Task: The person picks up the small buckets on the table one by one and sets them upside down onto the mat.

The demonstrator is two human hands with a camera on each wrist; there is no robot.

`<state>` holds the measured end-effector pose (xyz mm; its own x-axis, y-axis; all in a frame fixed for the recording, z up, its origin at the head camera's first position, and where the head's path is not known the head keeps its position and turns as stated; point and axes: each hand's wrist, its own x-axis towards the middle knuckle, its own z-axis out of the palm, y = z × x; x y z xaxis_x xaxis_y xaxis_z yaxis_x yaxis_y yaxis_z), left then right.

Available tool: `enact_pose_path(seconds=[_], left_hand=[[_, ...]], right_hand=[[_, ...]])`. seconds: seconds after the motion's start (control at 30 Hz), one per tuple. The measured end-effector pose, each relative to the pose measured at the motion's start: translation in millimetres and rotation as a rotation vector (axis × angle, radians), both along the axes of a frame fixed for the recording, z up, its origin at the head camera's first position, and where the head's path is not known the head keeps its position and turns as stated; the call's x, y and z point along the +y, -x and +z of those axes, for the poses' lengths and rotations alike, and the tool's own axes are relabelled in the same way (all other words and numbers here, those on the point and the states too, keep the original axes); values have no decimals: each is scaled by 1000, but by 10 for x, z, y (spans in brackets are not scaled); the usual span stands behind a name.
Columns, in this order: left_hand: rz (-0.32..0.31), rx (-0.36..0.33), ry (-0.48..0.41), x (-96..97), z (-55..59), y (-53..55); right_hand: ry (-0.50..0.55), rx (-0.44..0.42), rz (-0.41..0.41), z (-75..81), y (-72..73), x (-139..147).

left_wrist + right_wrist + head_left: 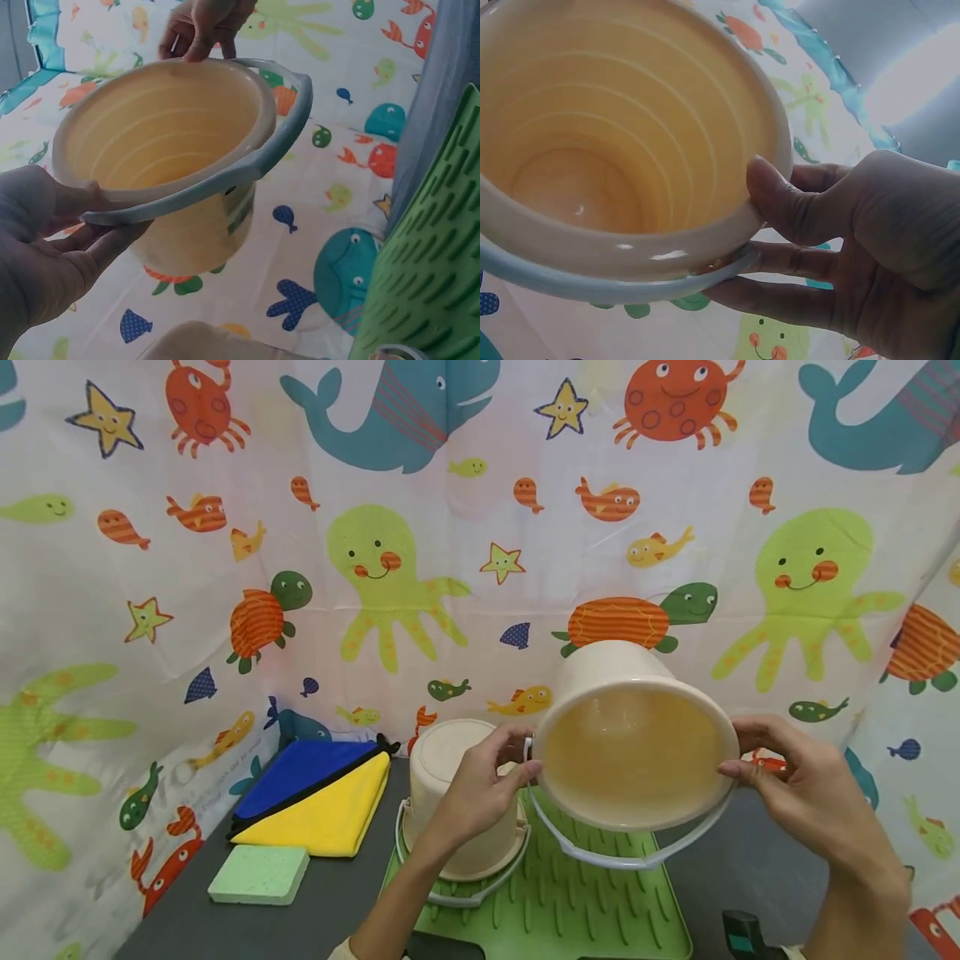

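Observation:
A cream plastic bucket [637,756] is held up over the green drying mat, tipped so its open mouth faces me. My left hand [483,785] pinches its rim on the left side, by the handle joint. On the opposite side my right hand [795,785] grips the rim, its thumb over the edge and fingers outside, as the right wrist view shows. The pale grey handle [637,862] hangs down below the mouth. Ringed walls and the bottom show inside the bucket [630,150]. A second cream bucket [431,777] stands upside down on the mat, partly behind my left forearm.
The green drying mat [570,902] with raised ridges lies on the dark tabletop [180,927]. To the left are a folded blue and yellow cloth [322,802] and a pale green sponge [258,875]. A curtain printed with sea animals [480,610] closes off the back and sides.

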<state>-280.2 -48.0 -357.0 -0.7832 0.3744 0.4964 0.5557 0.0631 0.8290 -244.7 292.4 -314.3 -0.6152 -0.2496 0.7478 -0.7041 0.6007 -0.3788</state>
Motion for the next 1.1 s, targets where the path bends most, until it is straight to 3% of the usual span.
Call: enact_pose_path(seconds=[0.2, 0.33, 0.5, 0.63, 0.77, 0.93, 1.1], left_hand=[[8, -1, -36, 49, 11, -40], [49, 127, -37, 91, 32, -79], [181, 286, 26, 168, 70, -89], [250, 340, 49, 273, 125, -2], [257, 341, 63, 397, 140, 131], [262, 321, 100, 482, 47, 272], [258, 316, 139, 505, -58, 362]], right_hand=[[-10, 52, -15, 36, -12, -7], [-58, 94, -18, 40, 5, -20], [-107, 111, -41, 12, 34, -41], [-106, 54, -95, -28, 59, -87], [-106, 35, -137, -71, 114, -181], [-147, 142, -183, -100, 203, -270], [-191, 189, -223, -210, 285, -258]])
